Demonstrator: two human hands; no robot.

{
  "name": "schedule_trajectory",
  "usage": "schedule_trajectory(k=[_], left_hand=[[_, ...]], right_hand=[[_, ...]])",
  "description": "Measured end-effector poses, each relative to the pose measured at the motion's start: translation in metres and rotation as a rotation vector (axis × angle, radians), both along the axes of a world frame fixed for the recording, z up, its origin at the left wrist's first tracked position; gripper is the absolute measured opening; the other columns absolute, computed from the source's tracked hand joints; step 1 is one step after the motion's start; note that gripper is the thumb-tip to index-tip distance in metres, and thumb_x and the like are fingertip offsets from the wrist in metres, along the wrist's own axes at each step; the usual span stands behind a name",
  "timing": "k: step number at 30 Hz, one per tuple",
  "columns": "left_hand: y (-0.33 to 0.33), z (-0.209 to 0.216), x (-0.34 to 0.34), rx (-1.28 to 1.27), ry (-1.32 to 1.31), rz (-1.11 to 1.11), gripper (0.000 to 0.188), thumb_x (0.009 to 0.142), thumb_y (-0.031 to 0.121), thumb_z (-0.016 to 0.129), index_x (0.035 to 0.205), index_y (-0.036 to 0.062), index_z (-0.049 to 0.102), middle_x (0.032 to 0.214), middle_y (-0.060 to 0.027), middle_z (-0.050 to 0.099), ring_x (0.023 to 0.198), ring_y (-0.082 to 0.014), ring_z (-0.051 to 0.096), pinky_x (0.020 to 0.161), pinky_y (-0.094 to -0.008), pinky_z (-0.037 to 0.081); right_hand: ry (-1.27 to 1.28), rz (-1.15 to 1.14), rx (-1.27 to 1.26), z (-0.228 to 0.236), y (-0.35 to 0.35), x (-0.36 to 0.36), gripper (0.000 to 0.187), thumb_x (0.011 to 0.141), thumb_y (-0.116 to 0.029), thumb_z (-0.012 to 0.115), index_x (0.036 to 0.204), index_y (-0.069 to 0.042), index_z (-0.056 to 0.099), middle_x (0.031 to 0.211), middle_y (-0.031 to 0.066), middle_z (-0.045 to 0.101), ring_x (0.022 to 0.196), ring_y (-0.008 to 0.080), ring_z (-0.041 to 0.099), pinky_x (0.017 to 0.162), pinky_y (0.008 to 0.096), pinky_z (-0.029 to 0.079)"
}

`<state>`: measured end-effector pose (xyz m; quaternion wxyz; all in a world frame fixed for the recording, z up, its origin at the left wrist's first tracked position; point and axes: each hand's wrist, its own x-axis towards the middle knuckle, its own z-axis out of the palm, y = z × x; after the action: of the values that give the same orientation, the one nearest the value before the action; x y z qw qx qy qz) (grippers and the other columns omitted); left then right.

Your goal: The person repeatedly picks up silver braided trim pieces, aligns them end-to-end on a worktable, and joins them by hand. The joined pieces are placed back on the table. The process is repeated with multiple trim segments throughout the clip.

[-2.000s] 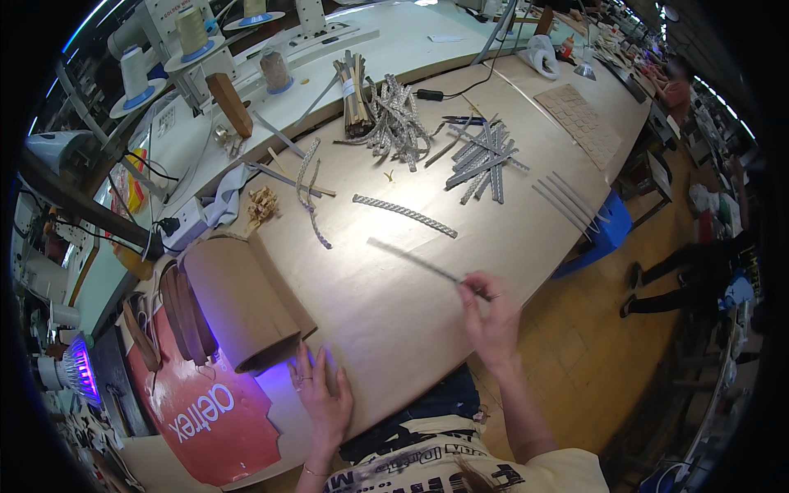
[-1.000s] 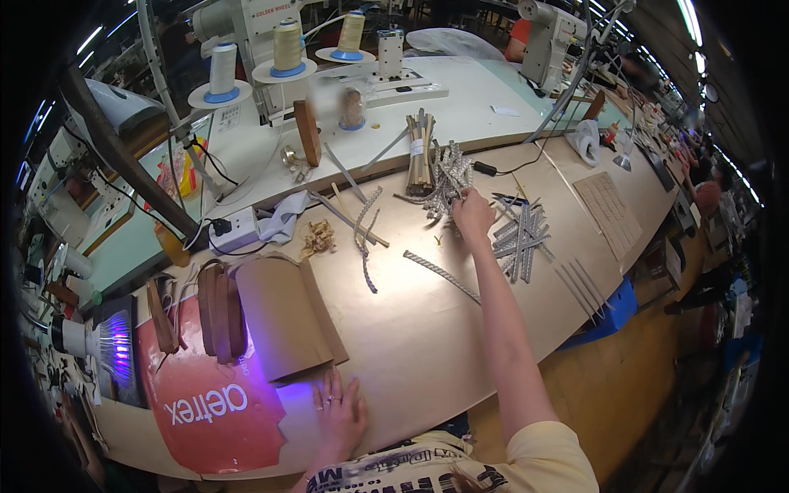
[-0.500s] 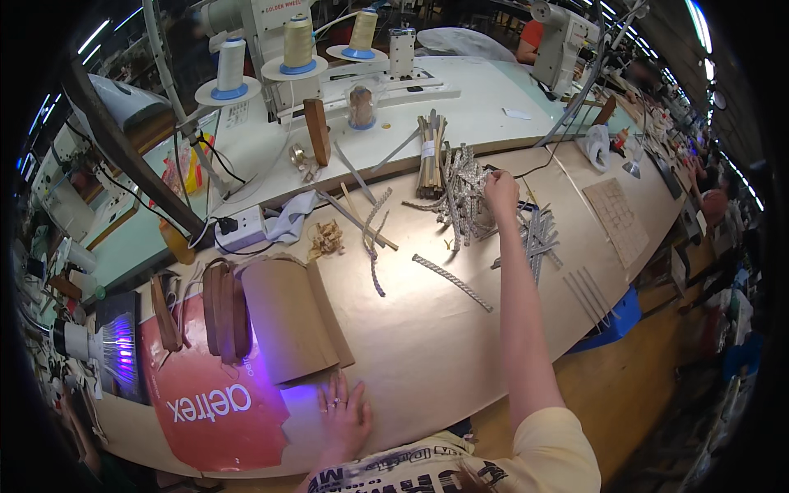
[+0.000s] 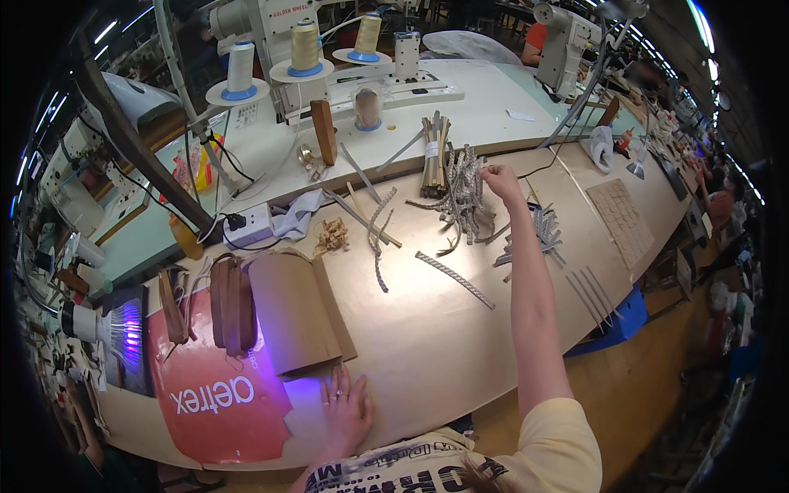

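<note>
The pile of silver-grey braided strips (image 4: pixel 467 201) lies loosely heaped near the far edge of the worktop (image 4: pixel 411 353), right of that edge's middle. The right hand (image 4: pixel 500 179) is at the pile's upper right side, fingers bent and drawn together; whether they grip a strip cannot be told. Just left of the pile, at the far edge, is a bundle of flat strips (image 4: pixel 434 160) with a white band around it. Right of the pile, partly hidden by the right forearm, lies a heap of grey strips (image 4: pixel 545 234). One braided strip (image 4: pixel 454 279) lies alone on the middle of the worktop, slanting down toward the near edge. Farther left are a thin braid (image 4: pixel 379 263) and a crumpled tan scrap (image 4: pixel 332 237). Four thin strips (image 4: pixel 593 297) lie side by side along the right edge, and a tan patterned sheet (image 4: pixel 620 220) lies toward the far right corner. The left hand (image 4: pixel 348 408) rests flat near the near edge, fingers spread, close to the near end of a curled brown sheet (image 4: pixel 297 316). Left of that sheet, brown straps (image 4: pixel 233 308) lie over a red sheet (image 4: pixel 214 403), with a violet-lit lamp (image 4: pixel 123 333) by the left edge. Past the far edge, a white sewing table (image 4: pixel 481 99) carries thread cones (image 4: pixel 241 72) and a sewing machine (image 4: pixel 288 53).
</note>
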<state>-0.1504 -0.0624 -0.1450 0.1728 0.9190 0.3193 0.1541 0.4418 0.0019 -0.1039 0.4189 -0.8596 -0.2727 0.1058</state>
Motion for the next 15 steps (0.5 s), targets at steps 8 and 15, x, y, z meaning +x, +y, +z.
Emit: schedule_trajectory(k=[8, 15], left_hand=[[-0.006, 0.020, 0.001, -0.012, -0.186, -0.113, 0.032, 0.081, 0.005, 0.068, 0.113, 0.0064, 0.067, 0.141, -0.0232, 0.051, 0.132, -0.0407, 0.047, 0.114, -0.0554, 0.028], [-0.006, 0.062, 0.040, -0.038, -0.425, -0.361, 0.033, 0.079, 0.003, 0.070, 0.112, 0.0073, 0.068, 0.135, -0.0197, 0.058, 0.125, -0.0353, 0.056, 0.108, -0.0493, 0.040]], right_hand=[[0.442, 0.451, 0.572, 0.102, -0.082, -0.147, 0.018, 0.102, -0.018, 0.055, 0.109, -0.001, 0.054, 0.093, 0.0118, 0.071, 0.088, 0.0167, 0.071, 0.083, 0.0303, 0.057], [0.741, 0.639, 0.481, 0.104, -0.139, -0.275, 0.015, 0.100, -0.012, 0.057, 0.109, 0.000, 0.054, 0.090, 0.0087, 0.067, 0.083, 0.0134, 0.065, 0.076, 0.0276, 0.054]])
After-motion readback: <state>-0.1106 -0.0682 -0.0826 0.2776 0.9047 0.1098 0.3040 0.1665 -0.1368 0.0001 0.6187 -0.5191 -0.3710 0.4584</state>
